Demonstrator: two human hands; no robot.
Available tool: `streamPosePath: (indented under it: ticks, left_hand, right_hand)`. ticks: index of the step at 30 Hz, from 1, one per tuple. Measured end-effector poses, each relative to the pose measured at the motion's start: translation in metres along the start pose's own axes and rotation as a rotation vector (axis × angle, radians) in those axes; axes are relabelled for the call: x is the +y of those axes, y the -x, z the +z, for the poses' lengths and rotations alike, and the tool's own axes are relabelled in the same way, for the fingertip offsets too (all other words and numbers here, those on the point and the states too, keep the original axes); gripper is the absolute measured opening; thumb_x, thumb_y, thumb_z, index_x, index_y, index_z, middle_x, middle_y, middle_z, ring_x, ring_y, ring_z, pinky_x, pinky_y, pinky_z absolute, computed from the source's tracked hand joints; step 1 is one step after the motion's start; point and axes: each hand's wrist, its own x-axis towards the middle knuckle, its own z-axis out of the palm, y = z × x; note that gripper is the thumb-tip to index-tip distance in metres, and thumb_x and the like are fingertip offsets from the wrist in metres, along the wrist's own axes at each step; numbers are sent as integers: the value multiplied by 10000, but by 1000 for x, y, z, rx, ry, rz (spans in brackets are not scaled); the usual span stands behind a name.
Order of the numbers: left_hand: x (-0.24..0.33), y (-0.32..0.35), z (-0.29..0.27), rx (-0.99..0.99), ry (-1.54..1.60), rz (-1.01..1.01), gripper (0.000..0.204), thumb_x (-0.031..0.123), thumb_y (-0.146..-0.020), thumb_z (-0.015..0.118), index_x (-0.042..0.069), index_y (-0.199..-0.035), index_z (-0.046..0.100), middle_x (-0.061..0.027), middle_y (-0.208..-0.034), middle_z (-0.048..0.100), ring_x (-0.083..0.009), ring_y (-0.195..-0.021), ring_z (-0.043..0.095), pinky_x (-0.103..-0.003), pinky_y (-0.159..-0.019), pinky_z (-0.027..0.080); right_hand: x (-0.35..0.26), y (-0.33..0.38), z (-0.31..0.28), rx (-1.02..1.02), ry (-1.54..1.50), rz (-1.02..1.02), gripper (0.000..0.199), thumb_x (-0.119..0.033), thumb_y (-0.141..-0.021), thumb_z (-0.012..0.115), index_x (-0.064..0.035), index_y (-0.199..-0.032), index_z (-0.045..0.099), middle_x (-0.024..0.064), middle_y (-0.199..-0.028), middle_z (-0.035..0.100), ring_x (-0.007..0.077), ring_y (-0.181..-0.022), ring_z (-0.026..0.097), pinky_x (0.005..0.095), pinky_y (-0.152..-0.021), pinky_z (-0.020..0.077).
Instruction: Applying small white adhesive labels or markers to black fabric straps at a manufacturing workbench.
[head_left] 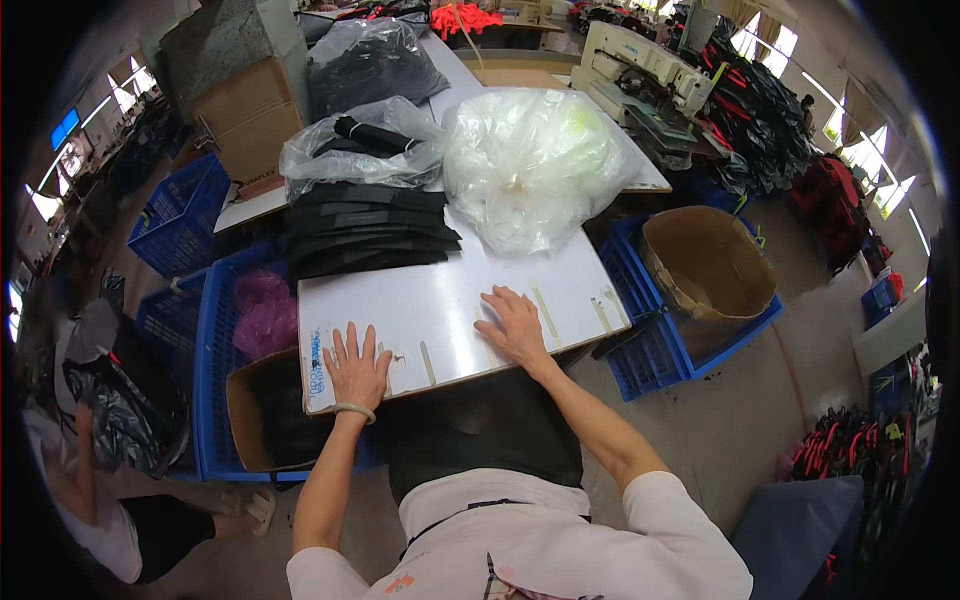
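Both hands lie flat and empty on the near edge of the white worktable. The left hand, a pale bangle at its wrist, has its fingers spread and pressed on the bare top beside short strips of tape. The right hand rests palm down, fingers loosely open, just beside two more tape strips; neither hand grips anything.

Beyond the hands, well apart from them, a stack of black fabric pieces sits at the middle left of the table. It overhangs the left edge slightly (the layers look uneven), so a careless pull at a lower piece could, I judge, drag the pile down toward the blue crate with the pink bag below.

Further back, a bulging clear plastic bag and a second clear bag holding black rolls crowd the far half of the table, blocking any reach past the stack. To the right stands an open cardboard box in a blue crate, and farther off an industrial sewing machine.
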Motion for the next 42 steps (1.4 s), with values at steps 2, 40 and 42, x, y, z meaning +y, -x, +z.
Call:
streamPosePath:
  ticks: [2, 40, 42]
  left_hand:
    - [-4, 4, 0, 18, 8, 1, 590, 443, -974, 452, 126, -1468, 392, -186, -1551, 275, -416, -1454, 150, -601, -1149, 69]
    - [7, 8, 0, 206, -23, 2, 596, 513, -922, 510, 184, -1419, 483, -153, -1491, 404, -386, -1398, 317, -577, -1129, 208]
    - [3, 6, -5, 215, 143, -94, 604, 483, -935, 524, 111, -1409, 478, -161, -1477, 421, -344, -1393, 336, -533, -1140, 222]
  right_hand:
    - [6, -27, -8, 244, -131, -38, 319, -233, -857, 676, -65, -1125, 641, 153, -1225, 601, 345, -1164, 547, 463, -1005, 416]
    - [-99, -230, 53, 183, -417, -492, 121, -157, -908, 638, -44, -924, 675, 130, -898, 675, 287, -792, 640, 359, -686, 496]
    - [-113, -199, 10, -187, -548, -274, 165, -150, -965, 579, -8, -968, 663, 74, -757, 619, 120, -709, 542, 243, -663, 429]
